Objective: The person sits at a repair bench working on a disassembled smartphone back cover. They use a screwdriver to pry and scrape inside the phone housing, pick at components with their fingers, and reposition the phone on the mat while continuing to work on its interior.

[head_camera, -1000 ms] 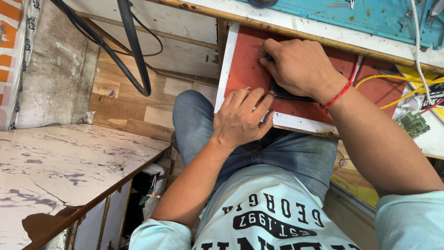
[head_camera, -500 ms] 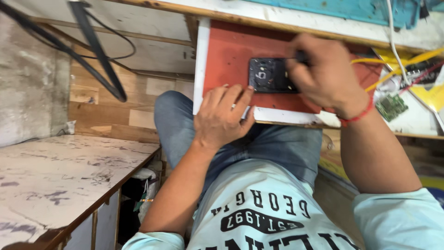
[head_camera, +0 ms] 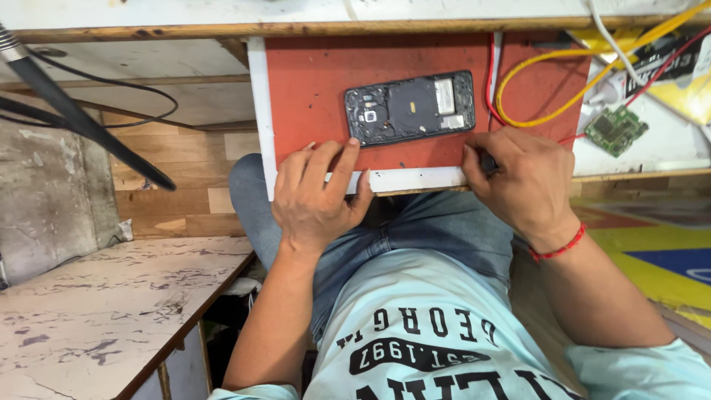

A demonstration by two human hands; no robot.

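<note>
On the red mat (head_camera: 318, 89) at the near edge of the bench (head_camera: 652, 159) lies an opened black phone (head_camera: 409, 108), back cover off, its dark innards and a pale rectangular part showing. Right of the mat sit a small green circuit board (head_camera: 615, 130) and looping yellow and red wires (head_camera: 518, 96). Left hand (head_camera: 315, 196) rests palm-down on the mat's near edge, fingers loosely spread, just below the phone; right hand (head_camera: 522, 181), red thread at the wrist, curls its fingers around a small dark tool (head_camera: 487, 161).

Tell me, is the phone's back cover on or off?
Off. The phone lies flat on the red mat with its dark insides, camera and a metal plate showing.
</note>
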